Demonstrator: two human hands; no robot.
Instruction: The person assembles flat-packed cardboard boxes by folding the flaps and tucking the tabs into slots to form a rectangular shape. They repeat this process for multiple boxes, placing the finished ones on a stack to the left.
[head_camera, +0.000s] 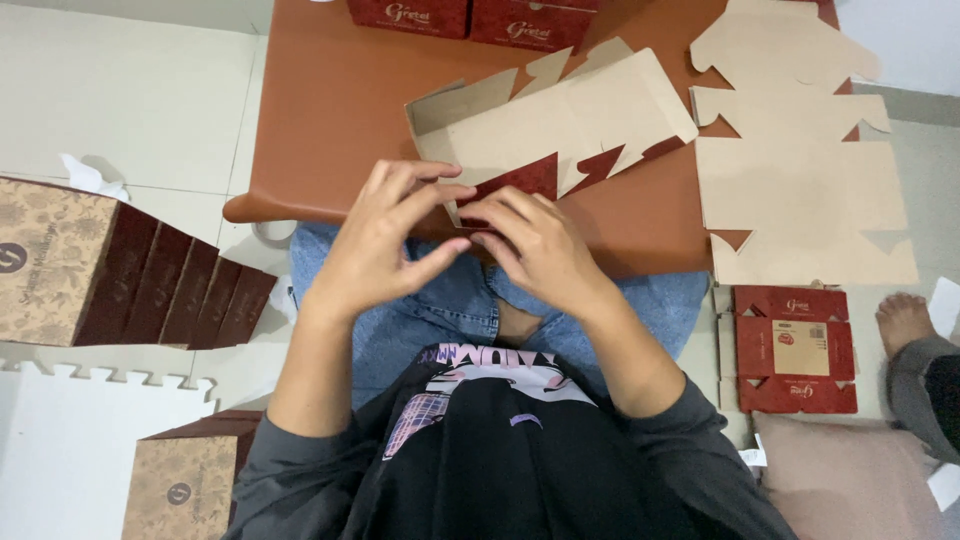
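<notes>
Folding carton blank (560, 120) on table (330, 130); flat blanks (800, 200) beside, right.

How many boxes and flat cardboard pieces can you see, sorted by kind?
Half-folded box held by the left hand and right hand: 1
Flat unfolded box blanks, tan side up, on the brown table: 2
Flat red blank on the floor: 1
Finished red boxes at the table's far edge: 2
Total: 6

Home floor workspace, pale floor tiles (130, 90), low brown table (340, 110), foam mat (70, 440), stacked flat cartons (800, 170)
</notes>
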